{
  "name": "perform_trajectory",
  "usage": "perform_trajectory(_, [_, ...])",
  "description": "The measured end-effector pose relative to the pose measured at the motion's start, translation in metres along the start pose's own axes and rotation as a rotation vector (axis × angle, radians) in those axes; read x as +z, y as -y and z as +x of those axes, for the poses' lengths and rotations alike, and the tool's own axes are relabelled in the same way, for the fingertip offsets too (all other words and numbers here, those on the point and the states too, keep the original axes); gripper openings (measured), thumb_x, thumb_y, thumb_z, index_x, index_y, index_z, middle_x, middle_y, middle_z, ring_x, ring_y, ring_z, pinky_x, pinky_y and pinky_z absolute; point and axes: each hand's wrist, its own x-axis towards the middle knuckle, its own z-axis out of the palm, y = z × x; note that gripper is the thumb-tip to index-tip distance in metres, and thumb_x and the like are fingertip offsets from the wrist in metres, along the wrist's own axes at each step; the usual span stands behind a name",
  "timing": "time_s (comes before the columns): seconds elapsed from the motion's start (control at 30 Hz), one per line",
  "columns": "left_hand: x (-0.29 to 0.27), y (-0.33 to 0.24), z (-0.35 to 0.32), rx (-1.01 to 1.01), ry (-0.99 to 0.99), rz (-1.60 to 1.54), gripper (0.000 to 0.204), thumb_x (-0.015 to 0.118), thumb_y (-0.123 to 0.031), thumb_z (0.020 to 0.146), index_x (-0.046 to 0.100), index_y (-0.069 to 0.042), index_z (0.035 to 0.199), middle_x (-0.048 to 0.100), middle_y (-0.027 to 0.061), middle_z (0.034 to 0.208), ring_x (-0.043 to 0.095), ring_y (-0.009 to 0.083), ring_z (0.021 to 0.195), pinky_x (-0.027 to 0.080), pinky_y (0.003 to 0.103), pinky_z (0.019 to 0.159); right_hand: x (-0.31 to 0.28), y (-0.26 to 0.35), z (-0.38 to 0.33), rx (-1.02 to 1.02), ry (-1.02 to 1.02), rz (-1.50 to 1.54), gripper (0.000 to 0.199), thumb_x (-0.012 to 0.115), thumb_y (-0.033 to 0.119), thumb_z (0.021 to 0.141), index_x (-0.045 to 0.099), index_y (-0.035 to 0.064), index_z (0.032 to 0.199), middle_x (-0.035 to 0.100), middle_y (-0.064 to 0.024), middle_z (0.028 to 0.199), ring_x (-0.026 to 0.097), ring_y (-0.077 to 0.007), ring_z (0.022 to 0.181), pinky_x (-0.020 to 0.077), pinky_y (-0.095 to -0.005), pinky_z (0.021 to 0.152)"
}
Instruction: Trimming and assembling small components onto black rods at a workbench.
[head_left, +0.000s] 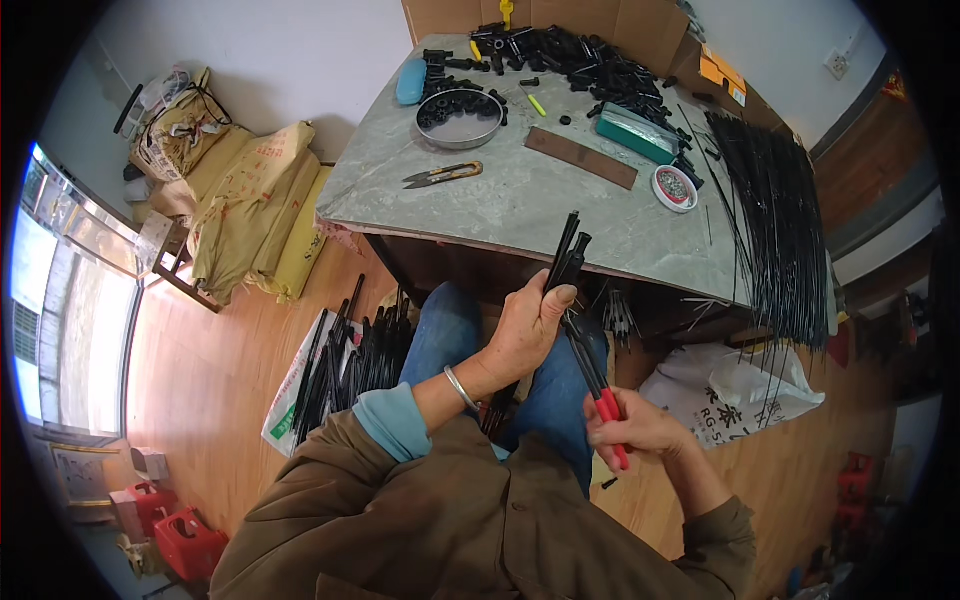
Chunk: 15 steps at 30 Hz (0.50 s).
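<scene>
My left hand (522, 325) is closed round a thin black rod (563, 241) and a thicker black tube-like piece (575, 258), whose ends stick up past the thumb. My right hand (645, 428) grips long-nosed pliers (610, 408) by their red handles. The dark jaws of the pliers run up to just below my left hand; whether they bite on a piece there is hidden. Both hands are over my lap, in front of the near edge of the grey stone-patterned table (480, 215).
On the table are a metal bowl (460, 143) of black parts, snips (443, 175), a brown bar (580, 158), a green box (635, 135), a round white tub (675, 188), and a heap of black parts (570, 60). Long black rods (775, 230) overhang the right edge. More rods (385, 345) stand beside my legs.
</scene>
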Motion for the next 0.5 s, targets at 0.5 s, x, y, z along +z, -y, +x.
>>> perform_trajectory(0.5, [-0.010,-0.003,-0.003,-0.041,0.021,-0.111,0.058,0.042,-0.053,0.096,0.055,0.004,0.088,0.048,0.0046,0.059,0.046,0.0097,0.053,0.039,0.028,0.049,0.033,-0.001,0.023,-0.200,-0.446,-0.415,0.020,0.055,0.007,0.081,0.047,0.0023,0.099,0.055,-0.0055,0.073,0.051,-0.0159,0.048,0.0444,-0.0311,0.043])
